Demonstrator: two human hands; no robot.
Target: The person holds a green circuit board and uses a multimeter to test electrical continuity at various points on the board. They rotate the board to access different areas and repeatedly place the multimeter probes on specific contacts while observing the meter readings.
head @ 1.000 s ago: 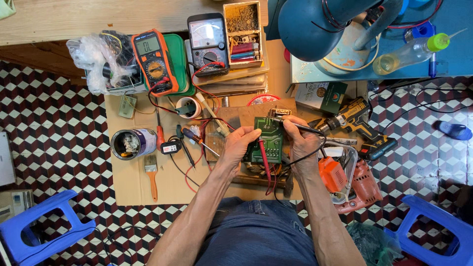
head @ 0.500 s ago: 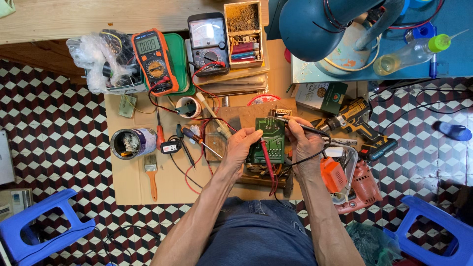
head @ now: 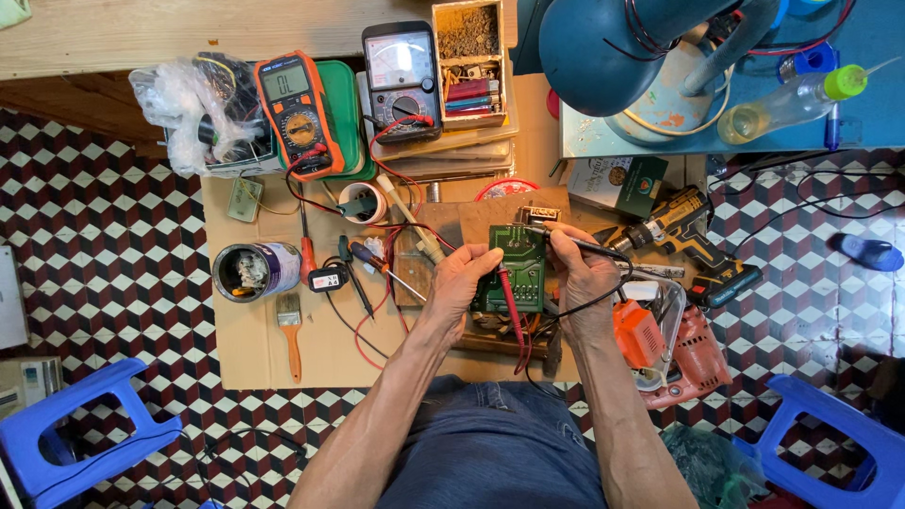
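Your left hand (head: 464,281) has shifted slightly, its grip closed on the red probe (head: 512,300) against the green circuit board (head: 517,269); at 3 o'clock, your right hand (head: 583,273) pinches the black probe (head: 577,242).

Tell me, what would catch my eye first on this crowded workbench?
The green circuit board at the centre, held between the left hand with a red probe and the right hand with a black probe. Behind sit an orange multimeter and a big blue lamp.
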